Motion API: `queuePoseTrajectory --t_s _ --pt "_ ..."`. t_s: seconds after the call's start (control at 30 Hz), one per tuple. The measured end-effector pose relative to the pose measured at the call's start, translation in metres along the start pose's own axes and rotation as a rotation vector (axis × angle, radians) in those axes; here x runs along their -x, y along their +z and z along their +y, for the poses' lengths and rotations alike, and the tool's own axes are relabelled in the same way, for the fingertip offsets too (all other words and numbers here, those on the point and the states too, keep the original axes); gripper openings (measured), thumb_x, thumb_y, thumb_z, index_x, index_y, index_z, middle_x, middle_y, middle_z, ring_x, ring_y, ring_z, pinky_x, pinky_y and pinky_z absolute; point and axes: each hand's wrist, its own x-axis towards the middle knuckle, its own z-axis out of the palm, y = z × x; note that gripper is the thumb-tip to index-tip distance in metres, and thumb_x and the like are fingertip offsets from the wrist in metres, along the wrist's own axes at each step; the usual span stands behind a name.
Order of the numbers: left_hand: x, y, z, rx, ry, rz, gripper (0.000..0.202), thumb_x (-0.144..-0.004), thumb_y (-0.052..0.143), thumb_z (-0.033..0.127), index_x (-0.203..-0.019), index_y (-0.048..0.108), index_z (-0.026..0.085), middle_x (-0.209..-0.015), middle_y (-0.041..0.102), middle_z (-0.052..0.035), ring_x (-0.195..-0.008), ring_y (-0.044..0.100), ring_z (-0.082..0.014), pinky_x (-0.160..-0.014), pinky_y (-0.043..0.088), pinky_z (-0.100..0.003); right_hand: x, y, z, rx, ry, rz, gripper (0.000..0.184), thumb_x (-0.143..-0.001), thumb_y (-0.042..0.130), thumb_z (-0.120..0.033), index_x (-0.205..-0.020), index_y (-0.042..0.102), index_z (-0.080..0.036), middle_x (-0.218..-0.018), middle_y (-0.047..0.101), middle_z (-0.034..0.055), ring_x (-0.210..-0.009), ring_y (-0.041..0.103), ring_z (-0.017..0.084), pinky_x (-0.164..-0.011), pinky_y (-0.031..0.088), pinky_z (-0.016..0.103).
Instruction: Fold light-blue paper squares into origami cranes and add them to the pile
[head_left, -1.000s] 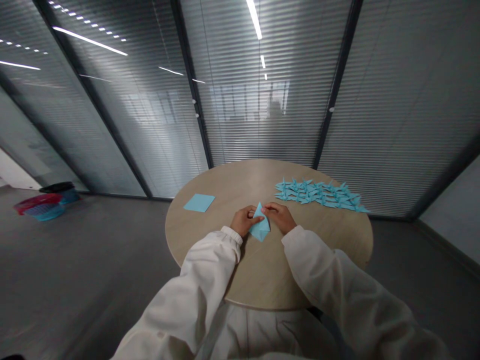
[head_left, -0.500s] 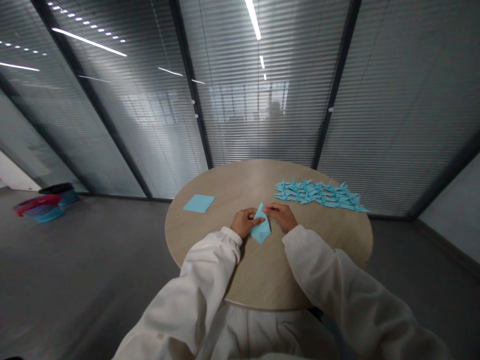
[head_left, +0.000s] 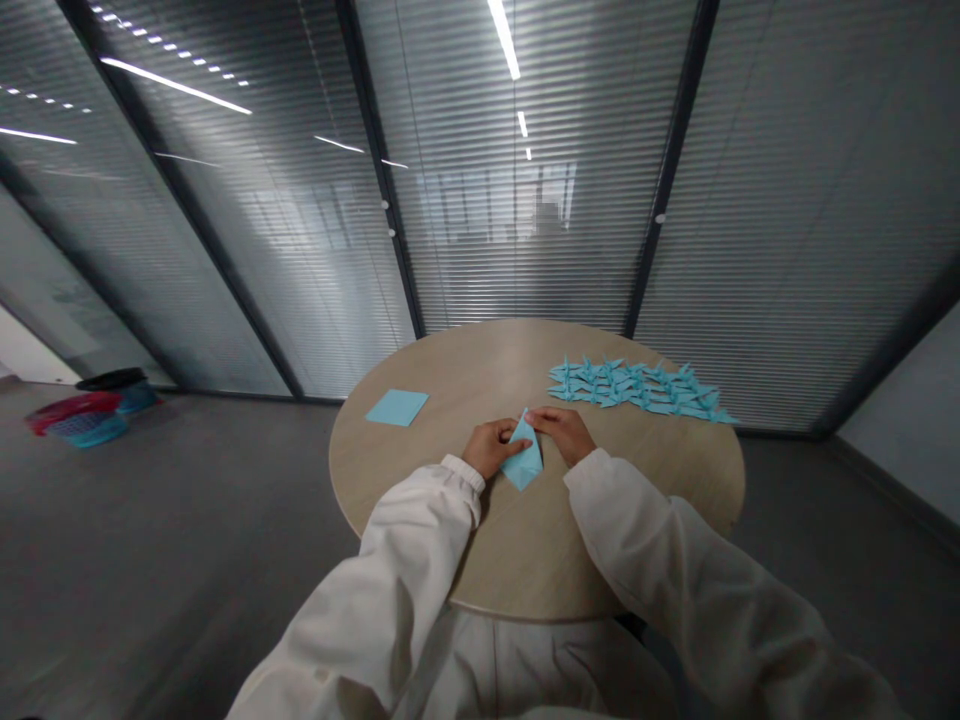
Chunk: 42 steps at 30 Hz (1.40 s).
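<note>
Between my hands is a light blue folded origami paper [head_left: 524,465], kite-shaped, with a narrow tip pointing away from me. My left hand [head_left: 489,447] grips its left edge, the thumb lying across the paper and the fingers curled behind. At the upper right edge, near the tip, my right hand [head_left: 566,432] pinches the paper with thumb and fingertips. Several finished blue paper cranes [head_left: 637,386] lie in rows beyond my right hand. A flat blue paper square [head_left: 397,407] rests to the left of my left hand.
The round wooden table [head_left: 540,580] stands close in front of my lap. Behind it runs a glass partition with blinds [head_left: 517,280]. On the floor at far left are a bin with a red liner [head_left: 90,420] and a dark-rimmed bin [head_left: 127,385].
The folded paper's tip has dropped slightly toward me, and my right fingertips now sit at the tip. The cranes and the flat square lie as before.
</note>
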Motion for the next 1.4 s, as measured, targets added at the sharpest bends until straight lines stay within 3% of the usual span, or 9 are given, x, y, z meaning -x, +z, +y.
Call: queuePoseTrajectory --t_s 0.17,0.37,0.5,0.67,0.93,1.2,1.4 --pt "0.001 0.0 0.002 -0.033 0.019 0.002 0.034 -0.064 0.071 0.038 -0.083 0.066 0.011 -0.064 0.061 0.0002 -0.056 0.054 -0.0107 -0.053 0.04 -0.019 -0.001 -0.001 0.002 0.038 -0.019 0.038 0.036 -0.06 0.071 -0.05 -0.076 0.074 -0.018 -0.076 0.072 0.0053 -0.076 0.063 0.022 -0.076 0.049 0.035" --pt "0.002 0.0 0.006 -0.034 0.017 -0.004 0.034 -0.062 0.071 0.038 -0.083 0.067 0.011 -0.066 0.062 -0.0012 -0.059 0.055 -0.012 -0.055 0.041 -0.02 -0.002 0.001 0.005 -0.132 -0.008 -0.046 0.039 -0.062 0.071 -0.05 -0.08 0.074 -0.016 -0.078 0.071 0.0066 -0.075 0.065 0.021 -0.077 0.051 0.035" --pt "0.002 0.001 0.008 -0.021 0.016 -0.045 0.034 -0.064 0.07 0.039 -0.084 0.066 0.011 -0.065 0.06 -0.0003 -0.057 0.052 -0.0111 -0.053 0.04 -0.02 -0.001 0.003 0.002 -0.136 0.007 0.027 0.035 -0.06 0.072 -0.047 -0.077 0.074 -0.016 -0.076 0.071 0.0062 -0.074 0.064 0.021 -0.077 0.051 0.035" --pt "0.001 0.002 0.009 -0.044 -0.002 -0.036 0.032 -0.063 0.07 0.039 -0.076 0.064 0.011 -0.054 0.049 0.0041 -0.049 0.042 -0.0075 -0.046 0.032 -0.018 -0.001 0.002 0.002 -0.051 -0.021 0.133 0.034 -0.062 0.07 -0.046 -0.077 0.074 -0.016 -0.073 0.07 0.0045 -0.073 0.062 0.02 -0.074 0.051 0.033" --pt "0.001 0.002 0.013 0.072 -0.061 0.043 0.039 -0.058 0.072 0.045 -0.075 0.06 0.011 -0.055 0.048 0.0041 -0.048 0.04 -0.0071 -0.046 0.03 -0.019 -0.003 0.002 0.003 0.024 -0.003 0.05 0.033 -0.061 0.068 -0.046 -0.071 0.072 -0.016 -0.069 0.069 0.0036 -0.067 0.061 0.018 -0.068 0.049 0.031" --pt "0.002 -0.001 0.015 -0.16 -0.01 0.061 0.041 -0.063 0.066 0.05 -0.053 0.047 0.015 -0.049 0.027 0.0074 -0.046 0.024 -0.0055 -0.044 0.017 -0.02 -0.001 0.001 -0.002 0.226 -0.109 0.154 0.028 -0.066 0.066 -0.043 -0.074 0.072 -0.017 -0.075 0.071 0.0049 -0.069 0.063 0.02 -0.07 0.049 0.031" --pt "0.001 -0.002 0.01 -0.098 -0.027 0.057 0.042 -0.064 0.065 0.053 -0.056 0.05 0.014 -0.049 0.03 0.0065 -0.046 0.025 -0.0054 -0.043 0.016 -0.02 -0.003 -0.002 0.003 0.154 -0.075 0.087 0.032 -0.065 0.065 -0.046 -0.075 0.072 -0.016 -0.076 0.071 0.0044 -0.071 0.063 0.019 -0.07 0.049 0.031"
